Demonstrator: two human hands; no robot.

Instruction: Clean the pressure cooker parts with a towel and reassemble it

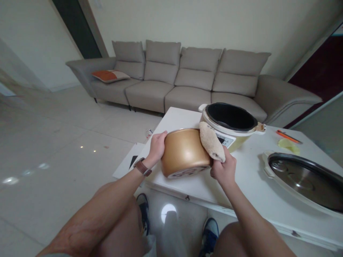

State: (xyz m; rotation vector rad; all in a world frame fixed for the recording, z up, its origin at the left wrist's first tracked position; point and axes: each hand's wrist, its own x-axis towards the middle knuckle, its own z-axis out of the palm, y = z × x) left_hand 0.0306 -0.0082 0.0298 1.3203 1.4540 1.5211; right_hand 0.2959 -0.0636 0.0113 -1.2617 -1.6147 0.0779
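A gold inner pot (184, 150) is tilted above the near edge of the white table, its base turned partly toward me. My left hand (157, 145) grips its left rim, fingers hidden behind the wall. My right hand (223, 166) is closed on a beige cloth (211, 141) that lies against the pot's right side. Just behind the cloth stands the rice cooker body (241, 137), lidless, with a dark hollow inside. Its detached lid (302, 178) rests to the right with the metallic inner face up.
The white table (249, 171) also bears an orange-and-black tool (288, 135) and a yellow-green piece (288, 145) at the right. A grey sofa (171, 78) with an orange cushion (109, 75) stands behind. Drawer knobs (187, 197) stick out at the table's front, near my legs.
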